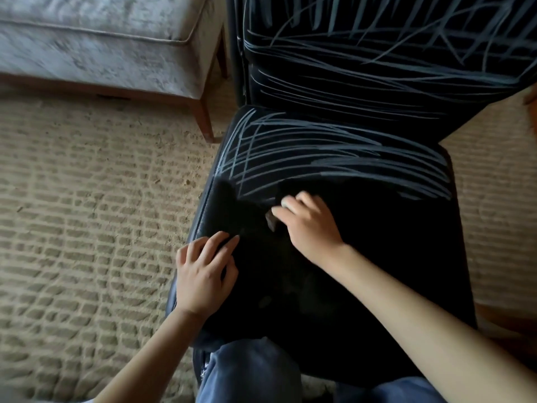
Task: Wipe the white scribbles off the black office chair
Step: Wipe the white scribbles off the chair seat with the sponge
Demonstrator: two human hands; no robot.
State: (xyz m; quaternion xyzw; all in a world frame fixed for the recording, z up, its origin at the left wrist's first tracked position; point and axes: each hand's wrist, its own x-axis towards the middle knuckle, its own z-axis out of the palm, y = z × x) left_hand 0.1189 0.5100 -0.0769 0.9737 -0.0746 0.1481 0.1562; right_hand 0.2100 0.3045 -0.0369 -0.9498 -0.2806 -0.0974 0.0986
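On the seat, middle: the right hand (pixel 311 228) lies knuckles up with its fingers curled round a small pale pad (pixel 272 221), which it presses on the fabric; the pad is blurred, so I cannot tell whether it is cloth or sponge.
Pad's place: right at the near edge of the white scribbles (pixel 319 152), left of the seat's centre line.
Left hand (pixel 200 274): rests on the front left corner of the seat (pixel 392 257), fingers spread and loosely bent, tips touching the fabric, holding nothing.
Chair (pixel 377 286): black, straight in front of the person, its front edge against their legs.
Scribbles: white strokes cross the far half of the seat and run all over the backrest (pixel 377 82); the near half of the seat, under both hands, is plain black.
Legs: blue jeans (pixel 250 373) at the bottom edge.
Floor: beige ribbed carpet (pixel 87 228).
Far left: a grey upholstered bench (pixel 101 48) on wooden legs, just beside the backrest.
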